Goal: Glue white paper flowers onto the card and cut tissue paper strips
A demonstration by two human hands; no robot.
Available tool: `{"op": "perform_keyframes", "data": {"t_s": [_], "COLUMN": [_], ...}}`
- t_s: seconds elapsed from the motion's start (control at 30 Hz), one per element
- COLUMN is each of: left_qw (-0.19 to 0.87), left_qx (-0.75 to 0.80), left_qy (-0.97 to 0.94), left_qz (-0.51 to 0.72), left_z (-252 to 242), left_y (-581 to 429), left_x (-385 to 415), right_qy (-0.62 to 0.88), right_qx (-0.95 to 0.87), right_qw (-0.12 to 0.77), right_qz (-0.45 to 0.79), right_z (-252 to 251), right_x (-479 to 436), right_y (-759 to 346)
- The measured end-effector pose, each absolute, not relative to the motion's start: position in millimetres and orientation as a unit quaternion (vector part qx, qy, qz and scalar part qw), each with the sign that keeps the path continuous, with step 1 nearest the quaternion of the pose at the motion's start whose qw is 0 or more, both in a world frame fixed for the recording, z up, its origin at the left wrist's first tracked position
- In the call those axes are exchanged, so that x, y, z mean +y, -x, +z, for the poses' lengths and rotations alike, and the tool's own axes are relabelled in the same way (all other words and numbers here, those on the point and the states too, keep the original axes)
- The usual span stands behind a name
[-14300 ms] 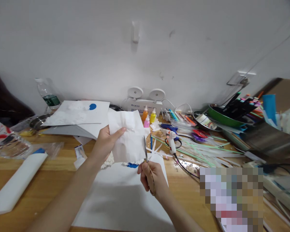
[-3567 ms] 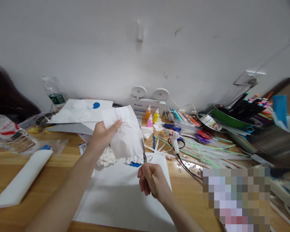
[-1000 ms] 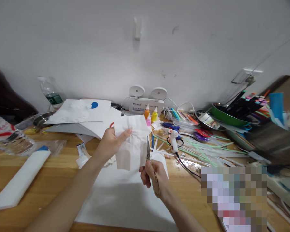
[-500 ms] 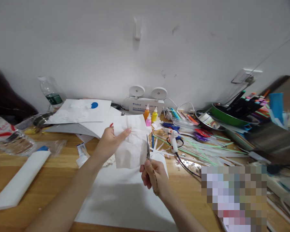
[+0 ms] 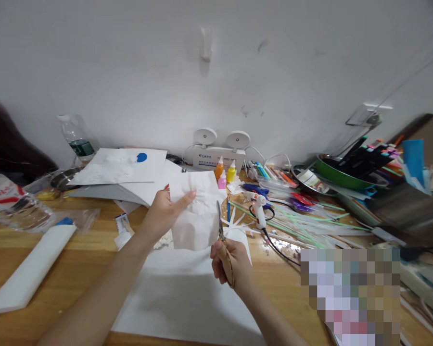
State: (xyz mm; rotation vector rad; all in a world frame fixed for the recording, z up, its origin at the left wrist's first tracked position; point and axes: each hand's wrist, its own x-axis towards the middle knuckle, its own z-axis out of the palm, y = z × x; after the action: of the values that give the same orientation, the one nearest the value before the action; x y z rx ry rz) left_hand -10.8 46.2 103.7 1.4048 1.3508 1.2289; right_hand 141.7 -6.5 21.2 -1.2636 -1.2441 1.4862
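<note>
My left hand (image 5: 162, 214) pinches a crumpled white tissue (image 5: 198, 214) by its upper left edge and holds it upright above the table. My right hand (image 5: 228, 262) grips a pair of scissors (image 5: 221, 228) by brown handles, with the blades pointing up along the tissue's right edge. Both hands hover over a large white sheet (image 5: 180, 293) lying on the wooden table (image 5: 72, 269). A small heap of white shreds (image 5: 163, 241) lies on the sheet under the tissue, mostly hidden by it.
A stack of white sheets with a blue blob (image 5: 120, 168) and a water bottle (image 5: 75, 142) stand at the back left. A folded white pad (image 5: 29, 271) lies left. Small paint bottles (image 5: 224, 174), a glue gun (image 5: 259, 210), straws and markers (image 5: 364, 158) crowd the right.
Over several seconds the tissue has become shorter and the scissors have kept working at its right edge. In the last second the hands have barely shifted.
</note>
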Motion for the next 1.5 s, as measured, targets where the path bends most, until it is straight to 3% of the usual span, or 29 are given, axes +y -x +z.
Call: {"op": "perform_keyframes", "data": {"t_s": [0.57,1.07,1.5], "left_qw": [0.444,0.461,0.405], "left_qx": [0.524,0.52,0.53], "left_qy": [-0.581,-0.6,-0.628], "left_qz": [0.437,0.397,0.401], "left_z": [113,117,118], "left_y": [2,3,2], "left_x": [39,32,32], "right_qy": [0.443,0.471,0.482], "right_qx": [-0.524,-0.542,-0.542], "right_qw": [0.46,0.437,0.422], "right_qz": [0.563,0.542,0.543], "right_z": [21,33,31], "right_x": [-8,-10,-10], "right_y": [-144,-147,-148]}}
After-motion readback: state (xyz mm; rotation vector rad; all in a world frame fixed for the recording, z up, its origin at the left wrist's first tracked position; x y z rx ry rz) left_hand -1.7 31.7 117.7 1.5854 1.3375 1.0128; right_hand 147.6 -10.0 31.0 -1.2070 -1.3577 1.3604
